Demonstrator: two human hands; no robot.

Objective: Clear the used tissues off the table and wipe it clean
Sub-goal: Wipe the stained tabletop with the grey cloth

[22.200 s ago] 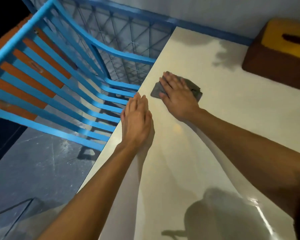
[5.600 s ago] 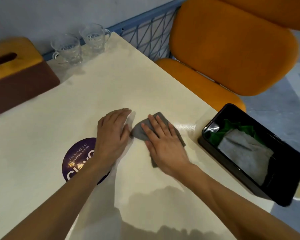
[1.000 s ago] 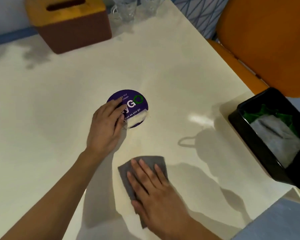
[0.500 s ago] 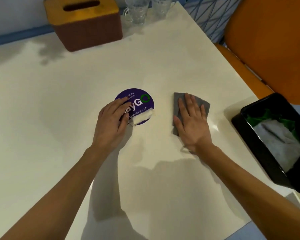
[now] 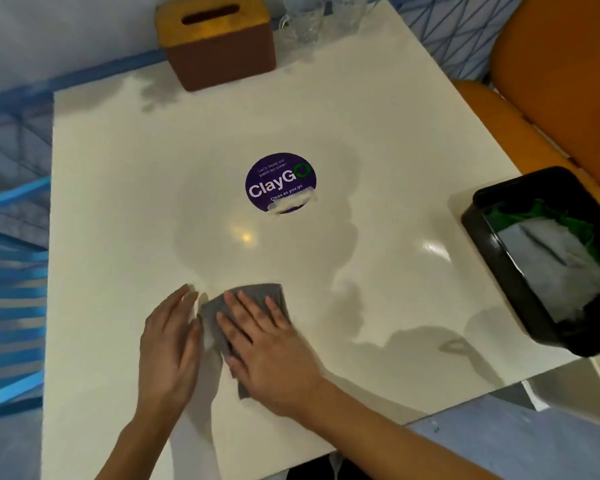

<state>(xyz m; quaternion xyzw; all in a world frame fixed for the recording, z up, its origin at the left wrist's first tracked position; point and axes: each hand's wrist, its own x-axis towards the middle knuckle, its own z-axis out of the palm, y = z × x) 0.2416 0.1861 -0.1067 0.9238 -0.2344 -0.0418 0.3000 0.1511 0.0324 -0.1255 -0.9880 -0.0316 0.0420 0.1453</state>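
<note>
From the head camera, the right hand [image 5: 271, 344] lay flat on a grey cloth [image 5: 257, 296] near the front edge of the white table [image 5: 118, 202], fingers straight and spread, pressing rather than gripping; most of the cloth was hidden under the palm, with only its far edge and a near corner showing. The left hand [image 5: 168, 344] rested open on the table just beside it, fingers straight and together, holding nothing; whether it touched the cloth's edge could not be told.

Mid-table sat a round purple sticker [image 5: 280, 183]; a ragged white scrap [image 5: 291, 203] crossed its lower edge, and whether this was tissue or torn sticker was unclear.

At the right edge stood a black bin [image 5: 499, 271], cut off by the frame, holding a pale crumpled sheet [image 5: 551, 268] over something green.

At the far edge, a brown tissue box [image 5: 215, 39] stood whole; the clear glasses [image 5: 302, 22] beside it were cropped at the top.
</note>
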